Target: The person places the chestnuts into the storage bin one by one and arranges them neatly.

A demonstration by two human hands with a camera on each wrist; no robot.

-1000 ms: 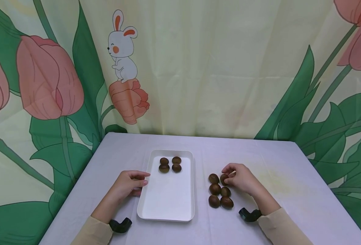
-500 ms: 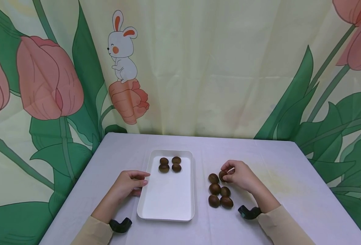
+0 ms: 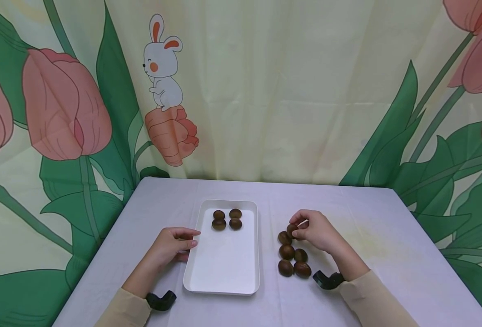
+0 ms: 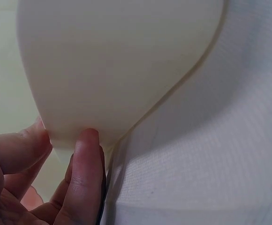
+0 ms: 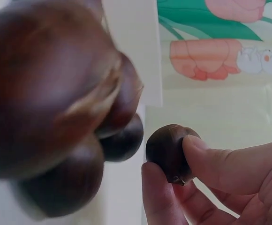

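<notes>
While the right hand (image 3: 316,231) is pinching a chestnut (image 5: 166,150) between thumb and fingers, the left hand (image 3: 171,245) is touching the left edge of a white tray (image 3: 224,268) with relaxed fingers. The pinched chestnut is showing just beside the farthest of five other chestnuts (image 3: 286,252), which are lying clustered on the cloth-covered bench (image 3: 367,218), right of the tray. Four more chestnuts (image 3: 219,225) are sitting, two by two, at the tray's far end. Behind everything, a tulip-printed curtain (image 3: 273,100) is hanging.
</notes>
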